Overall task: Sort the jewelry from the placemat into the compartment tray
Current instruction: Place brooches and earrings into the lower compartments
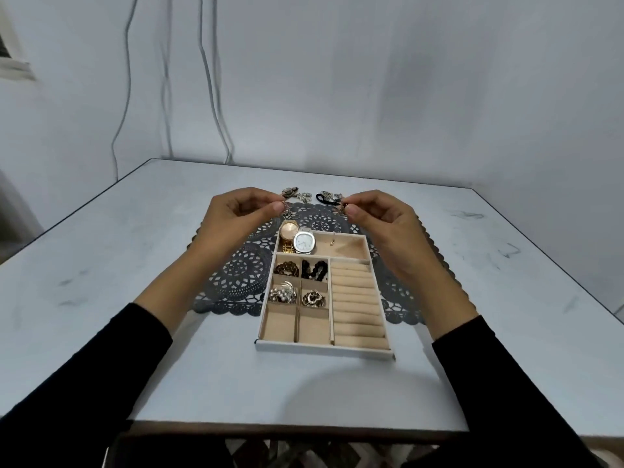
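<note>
1. While the thin metal chain (286, 207) was held up over the far end of the beige felt-lined compartment tray (324, 349), each of its ends was pinched between a thumb and forefinger: one end by the left hand (236, 214), the other by the right hand (381, 217).
2. The fingers (278, 207) of both hands were seen curled and closed on the chain, nothing else being held.
3. The chain's long axis was stretched left to right between the hands, though most of its span was too fine to be traced; a small end piece (332, 243) was seen hanging into the wide far compartment (353, 247).
4. That compartment lay directly below and slightly nearer than the fingers, so a lowering toward the person was judged to be called for, the right hand being the nearer to its bare floor.
5. The left part of the compartment was taken up by a round gold watch (289, 230) and a silver white-faced watch (305, 242).
6. More small jewelry (305, 196) lay beyond the hands, at the far edge of the dark grey lace-patterned placemat (236, 275) on the pale table (135, 248).
</note>
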The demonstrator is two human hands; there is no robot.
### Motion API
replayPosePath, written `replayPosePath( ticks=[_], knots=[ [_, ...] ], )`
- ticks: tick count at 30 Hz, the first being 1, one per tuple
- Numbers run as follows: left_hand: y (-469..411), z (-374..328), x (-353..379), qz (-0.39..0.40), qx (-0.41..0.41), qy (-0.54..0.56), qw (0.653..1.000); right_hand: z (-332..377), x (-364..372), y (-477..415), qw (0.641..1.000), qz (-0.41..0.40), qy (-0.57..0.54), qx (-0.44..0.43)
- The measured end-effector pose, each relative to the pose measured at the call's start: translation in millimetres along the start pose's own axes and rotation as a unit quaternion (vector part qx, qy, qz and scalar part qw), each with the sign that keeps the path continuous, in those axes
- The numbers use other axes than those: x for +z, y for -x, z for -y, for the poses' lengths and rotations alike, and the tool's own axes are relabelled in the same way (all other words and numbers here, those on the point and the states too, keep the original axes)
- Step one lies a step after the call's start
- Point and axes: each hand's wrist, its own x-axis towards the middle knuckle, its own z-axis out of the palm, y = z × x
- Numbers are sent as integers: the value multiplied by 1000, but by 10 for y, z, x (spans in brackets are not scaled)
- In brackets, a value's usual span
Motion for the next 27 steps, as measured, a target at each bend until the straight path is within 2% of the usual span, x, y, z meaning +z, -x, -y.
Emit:
replayPosePath(
  ticks=[7, 14, 27],
  knots=[
    [132, 14, 12, -1, 7, 16, 1000, 40, 66, 263, 999, 47, -25, 1],
    [209, -2, 30, -10, 10, 30, 999, 92, 109, 425, 990, 139, -35, 7],
    [205, -10, 16, -14, 15, 31, 999, 110, 169, 591, 966, 231, 102, 45]
  ],
)
